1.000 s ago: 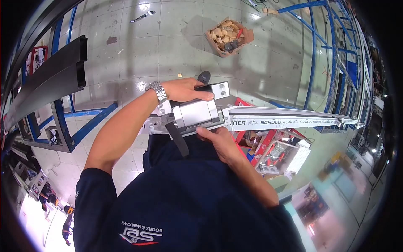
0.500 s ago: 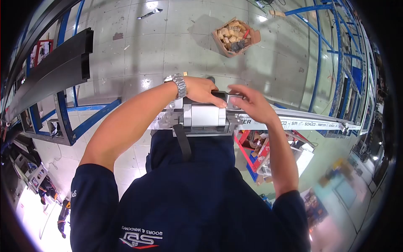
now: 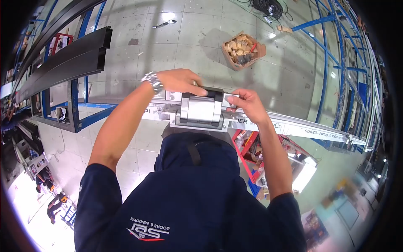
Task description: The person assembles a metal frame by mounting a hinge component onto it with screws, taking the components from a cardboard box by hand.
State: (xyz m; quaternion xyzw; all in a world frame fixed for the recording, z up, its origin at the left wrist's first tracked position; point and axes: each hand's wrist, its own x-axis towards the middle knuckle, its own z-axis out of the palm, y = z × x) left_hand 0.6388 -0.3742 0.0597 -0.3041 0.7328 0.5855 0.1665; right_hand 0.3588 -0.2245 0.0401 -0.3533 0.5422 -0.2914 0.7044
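A silver block with a black top and base (image 3: 200, 110) sits across a long aluminium profile (image 3: 285, 126) in front of my body. My left hand (image 3: 180, 80), with a metal watch (image 3: 153, 82) at the wrist, lies over the block's far left corner. Its thumb reaches the black top, and thumb and forefinger are apart; the other fingertips are hidden. At the block's right end, my right hand (image 3: 248, 104) is closed, thumb and fingers pinching a small silver end plate (image 3: 227, 101).
Dark profiles (image 3: 63, 63) lie on a blue rack at the left. A cardboard box (image 3: 242, 51) of small blocks stands on the floor ahead. Blue frames (image 3: 323, 63) rise at the right. A red cart (image 3: 247, 155) stands below the profile. Two people work at the far lower left.
The view has shifted. My left hand has slid leftward off the block's middle to its far left corner. My right hand has come down and its fingers have closed at the right end.
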